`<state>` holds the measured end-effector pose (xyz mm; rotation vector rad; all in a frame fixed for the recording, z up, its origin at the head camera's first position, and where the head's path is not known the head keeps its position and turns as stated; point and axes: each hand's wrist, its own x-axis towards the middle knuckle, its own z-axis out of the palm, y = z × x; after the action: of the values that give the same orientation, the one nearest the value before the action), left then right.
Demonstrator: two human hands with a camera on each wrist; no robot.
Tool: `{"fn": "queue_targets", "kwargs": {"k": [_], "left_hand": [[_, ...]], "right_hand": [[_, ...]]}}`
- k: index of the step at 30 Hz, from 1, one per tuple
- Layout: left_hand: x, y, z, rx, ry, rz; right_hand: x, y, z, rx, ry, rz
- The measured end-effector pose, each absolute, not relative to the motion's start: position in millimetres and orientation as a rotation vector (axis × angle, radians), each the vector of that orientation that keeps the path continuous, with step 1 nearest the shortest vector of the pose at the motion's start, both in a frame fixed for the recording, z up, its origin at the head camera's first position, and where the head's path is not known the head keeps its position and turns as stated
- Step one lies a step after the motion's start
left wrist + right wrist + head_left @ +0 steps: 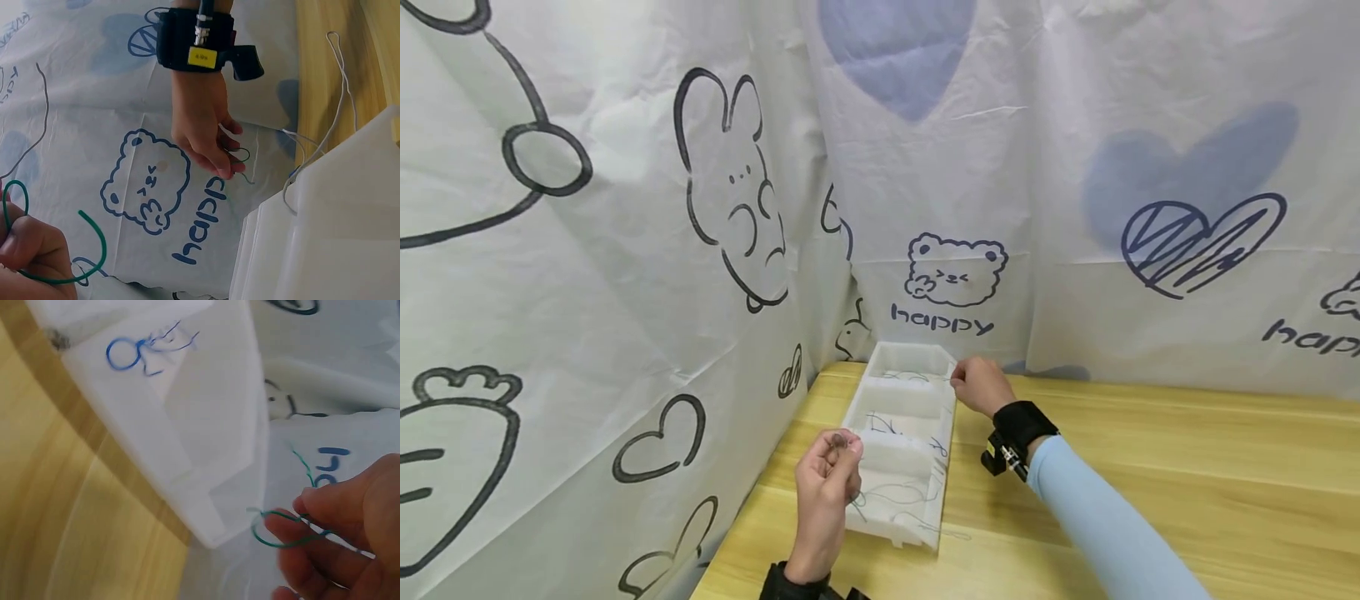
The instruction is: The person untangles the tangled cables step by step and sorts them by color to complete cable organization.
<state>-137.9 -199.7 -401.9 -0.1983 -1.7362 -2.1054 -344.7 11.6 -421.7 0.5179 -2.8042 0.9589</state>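
Observation:
In the head view my left hand point(827, 479) is beside the near left side of a long white divided tray point(904, 402). Its fingers are curled and hold a green wire point(104, 247), whose free end bends upward in the left wrist view. A thin grey wire point(46, 106) also rises from this hand point(34, 250). My right hand point(983, 387) is at the far right corner of the tray. Between thumb and fingers it pinches a green wire point(275, 545) bent into a loop, with one end sticking up past the thumb.
Several thin wires lie in the tray's three compartments. A blue wire point(938, 447) with a looped end rests on its right side, and a pale wire point(344, 75) hangs over the near end onto the wooden table point(1150, 467). White printed sheets point(1060, 317) stand behind and left.

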Motion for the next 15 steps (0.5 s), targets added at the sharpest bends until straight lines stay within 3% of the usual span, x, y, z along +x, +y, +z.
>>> {"fn": "queue_targets", "kwargs": {"k": [10, 15], "left_hand": [[-135.2, -200.6, -404.2, -0.199, -1.769, -2.104], [-134.6, -203.3, -405.1, -0.19, -1.765, -2.105]], "right_hand": [[-361.9, -14.6, -426.6, 0.434, -2.816, 0.903], [-366.5, -26.1, -432.1, 0.556, -2.847, 0.942]]}}
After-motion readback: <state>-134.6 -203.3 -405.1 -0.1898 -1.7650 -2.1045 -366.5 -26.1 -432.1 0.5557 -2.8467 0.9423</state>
